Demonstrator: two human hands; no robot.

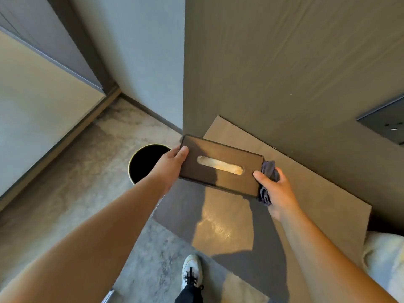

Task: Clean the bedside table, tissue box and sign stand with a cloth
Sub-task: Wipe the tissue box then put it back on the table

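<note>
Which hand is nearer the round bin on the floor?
Left. The left hand holds the tissue box's end right beside the bin; the right hand grips the far end.

Tissue box [220, 166]: dark, slot up, held above the bedside table [306, 193].
Left hand [172, 162]: grips the box's left end.
Right hand [276, 191]: grips the right end, grey cloth [270, 171] bunched against it.
Floor: round black bin [145, 162], white shoe [192, 271].
</note>
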